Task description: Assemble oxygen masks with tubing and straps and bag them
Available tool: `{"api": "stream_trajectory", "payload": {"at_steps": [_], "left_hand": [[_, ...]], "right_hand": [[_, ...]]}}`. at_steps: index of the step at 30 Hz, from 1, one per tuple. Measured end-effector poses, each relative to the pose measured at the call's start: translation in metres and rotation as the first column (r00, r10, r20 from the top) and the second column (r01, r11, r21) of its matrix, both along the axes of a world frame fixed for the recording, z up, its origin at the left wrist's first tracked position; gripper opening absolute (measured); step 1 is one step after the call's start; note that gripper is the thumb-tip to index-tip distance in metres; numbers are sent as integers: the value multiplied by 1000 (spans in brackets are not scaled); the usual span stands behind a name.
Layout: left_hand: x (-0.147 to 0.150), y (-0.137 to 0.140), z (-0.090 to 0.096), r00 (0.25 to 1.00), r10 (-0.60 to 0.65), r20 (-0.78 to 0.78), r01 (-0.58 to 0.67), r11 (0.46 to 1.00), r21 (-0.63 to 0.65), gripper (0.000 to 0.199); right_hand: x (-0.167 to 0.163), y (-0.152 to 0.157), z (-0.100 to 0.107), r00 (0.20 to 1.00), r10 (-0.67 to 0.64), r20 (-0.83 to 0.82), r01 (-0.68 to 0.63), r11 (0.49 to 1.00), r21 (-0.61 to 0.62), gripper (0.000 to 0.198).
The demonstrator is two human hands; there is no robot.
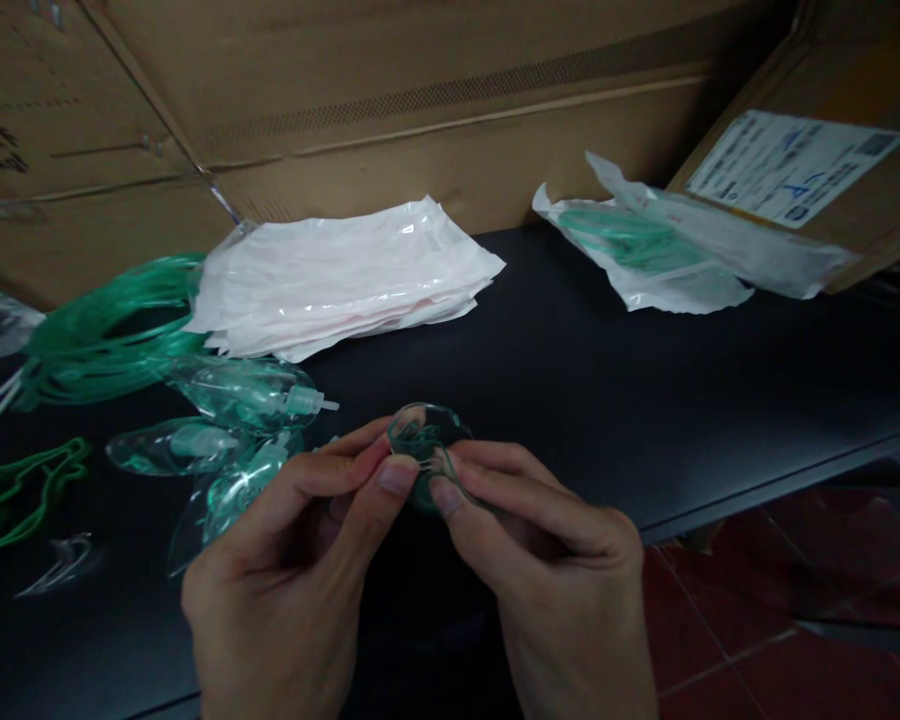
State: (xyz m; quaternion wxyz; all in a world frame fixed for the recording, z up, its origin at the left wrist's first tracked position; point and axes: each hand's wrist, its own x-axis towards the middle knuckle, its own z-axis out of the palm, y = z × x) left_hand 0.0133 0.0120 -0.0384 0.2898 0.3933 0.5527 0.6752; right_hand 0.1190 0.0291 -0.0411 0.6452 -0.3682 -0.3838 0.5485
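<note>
While the left hand (292, 560) is pinching a clear, green-tinted mask (422, 425) from one side, the right hand (555, 560) is pinching it from the other. Each grip is standing nearly closed, thumb against fingers, with only thin material between (a fine strand is showing near the right thumb, too blurred to name). The mask is sitting between the two hands, over the dark surface (592, 400).

Just left of the hands, several similar masks (244, 390) are lying in a loose pile. Behind that pile, a coil of green tubing (82, 350) is resting next to a stack of white packets (337, 275), and a green strap (22, 485) is lying at the far left. To the right, an opened-looking packet (637, 240) with green contents is leaning near a labelled cardboard box (892, 110).
</note>
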Motion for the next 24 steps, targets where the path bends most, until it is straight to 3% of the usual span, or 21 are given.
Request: {"api": "stream_trajectory", "payload": {"at_steps": [6, 11, 18, 24], "left_hand": [[0, -1, 3, 1000, 0, -17, -2, 997, -71, 10], [0, 1, 9, 998, -15, 55, 21, 993, -119, 17], [-8, 1, 9, 994, -86, 60, 93, 988, -124, 18], [-11, -1, 7, 993, -114, -33, 109, 985, -131, 15]], "right_hand": [[1, 3, -1, 981, 139, -132, -144, 989, -30, 30], [5, 4, -2, 985, 155, -77, -155, 988, 10, 26], [12, 7, 1, 989, 143, 25, -145, 976, 164, 38], [19, 10, 0, 962, 272, -31, -268, 960, 85, 28]]}}
